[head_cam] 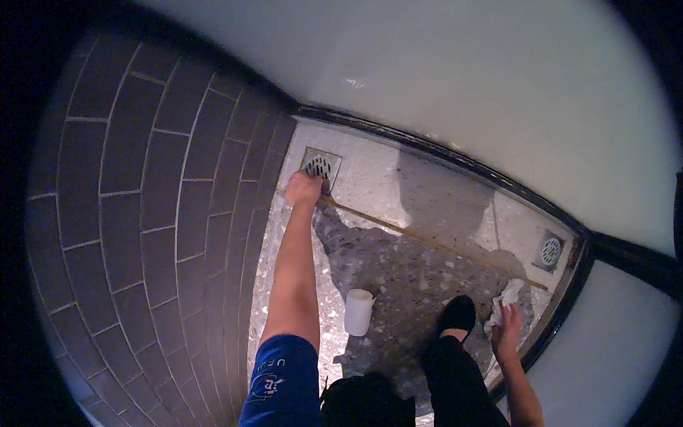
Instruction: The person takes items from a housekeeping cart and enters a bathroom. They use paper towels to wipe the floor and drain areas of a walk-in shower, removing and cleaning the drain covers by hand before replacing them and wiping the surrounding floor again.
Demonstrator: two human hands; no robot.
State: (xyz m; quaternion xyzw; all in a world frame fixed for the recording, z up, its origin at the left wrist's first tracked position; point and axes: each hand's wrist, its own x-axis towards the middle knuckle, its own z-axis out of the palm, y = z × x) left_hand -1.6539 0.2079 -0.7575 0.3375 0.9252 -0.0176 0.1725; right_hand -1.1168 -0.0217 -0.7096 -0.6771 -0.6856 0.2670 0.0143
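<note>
My left hand (pixel 304 188) reaches down to the near edge of a square metal floor drain (pixel 320 165) in the corner by the tiled wall. Its fingers are curled under; whether they grip anything is hidden. On the right, my right hand (pixel 507 328) has crumpled white paper (pixel 511 292) in its fingers, low over the floor. A white paper roll (pixel 358 312) stands upright on the speckled stone floor (pixel 395 267), between my left arm and my shoe.
Dark brick-shaped tiles (pixel 165 187) line the left wall. Pale panels (pixel 437 69) with a dark bottom frame (pixel 443 141) close off the far side and right. A second drain (pixel 550 250) lies in the right corner. My black shoe (pixel 460 315) is beside the roll.
</note>
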